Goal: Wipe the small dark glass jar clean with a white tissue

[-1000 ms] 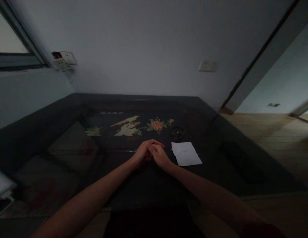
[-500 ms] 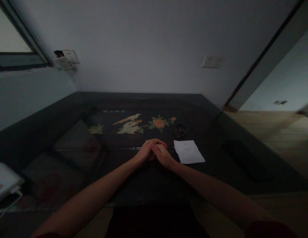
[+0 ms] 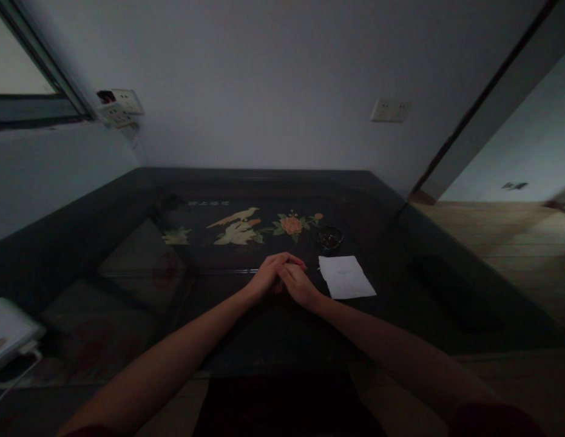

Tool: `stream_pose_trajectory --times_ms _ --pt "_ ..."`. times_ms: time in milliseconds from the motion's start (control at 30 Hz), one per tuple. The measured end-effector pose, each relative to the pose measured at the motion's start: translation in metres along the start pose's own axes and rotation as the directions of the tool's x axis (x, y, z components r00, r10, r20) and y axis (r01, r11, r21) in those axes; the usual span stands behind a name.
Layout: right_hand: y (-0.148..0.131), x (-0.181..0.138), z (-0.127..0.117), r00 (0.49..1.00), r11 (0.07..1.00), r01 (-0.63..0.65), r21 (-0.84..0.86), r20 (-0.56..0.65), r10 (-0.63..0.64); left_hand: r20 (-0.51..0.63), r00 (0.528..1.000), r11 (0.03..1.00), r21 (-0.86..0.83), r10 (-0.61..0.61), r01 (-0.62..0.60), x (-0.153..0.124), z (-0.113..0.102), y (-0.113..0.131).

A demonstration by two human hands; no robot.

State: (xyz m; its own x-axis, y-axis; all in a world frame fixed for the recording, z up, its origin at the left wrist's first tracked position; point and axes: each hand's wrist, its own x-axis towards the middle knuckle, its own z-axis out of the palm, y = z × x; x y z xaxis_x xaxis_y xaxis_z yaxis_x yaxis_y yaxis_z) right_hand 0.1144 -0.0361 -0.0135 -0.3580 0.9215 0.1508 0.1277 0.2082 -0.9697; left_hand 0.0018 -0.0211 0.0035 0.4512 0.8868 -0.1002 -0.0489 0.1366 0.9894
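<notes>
My left hand [image 3: 267, 273] and my right hand [image 3: 301, 285] are clasped together over the near middle of a dark, glossy table [image 3: 273, 340]. The left fingers lie across the top of the right hand, and both hands are closed. No object shows in them, and the space between the palms is hidden. Just right of my right hand lies a white sheet of paper [image 3: 348, 278] with faint marks on it. Behind the paper stands a dark round glass dish [image 3: 330, 238], like an ashtray.
A bird-and-flower picture [image 3: 239, 230] decorates the tabletop beyond my hands. At the left edge sits a white device [image 3: 11, 331] with a cable. A dark flat object [image 3: 453, 291] lies at the right. Wall sockets [image 3: 390, 111] are on the wall behind.
My hands stay clasped in the same place. The view has shifted very slightly; nothing on the table has moved.
</notes>
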Motion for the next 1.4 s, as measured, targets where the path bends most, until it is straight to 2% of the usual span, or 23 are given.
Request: stream_pose_trajectory --times_ms 200,1400 --pt "-0.0006 -0.0005 0.0003 1.000 0.999 0.007 -0.037 0.004 -0.007 -0.033 0.999 1.000 -0.015 0.021 -0.021 -0.0007 0.0010 -0.0006" --pt "0.0003 0.0000 -0.0003 0.999 0.997 0.039 -0.068 -0.004 -0.040 -0.012 1.000 1.000 -0.005 0.000 0.000 -0.0007 -0.0003 -0.0010"
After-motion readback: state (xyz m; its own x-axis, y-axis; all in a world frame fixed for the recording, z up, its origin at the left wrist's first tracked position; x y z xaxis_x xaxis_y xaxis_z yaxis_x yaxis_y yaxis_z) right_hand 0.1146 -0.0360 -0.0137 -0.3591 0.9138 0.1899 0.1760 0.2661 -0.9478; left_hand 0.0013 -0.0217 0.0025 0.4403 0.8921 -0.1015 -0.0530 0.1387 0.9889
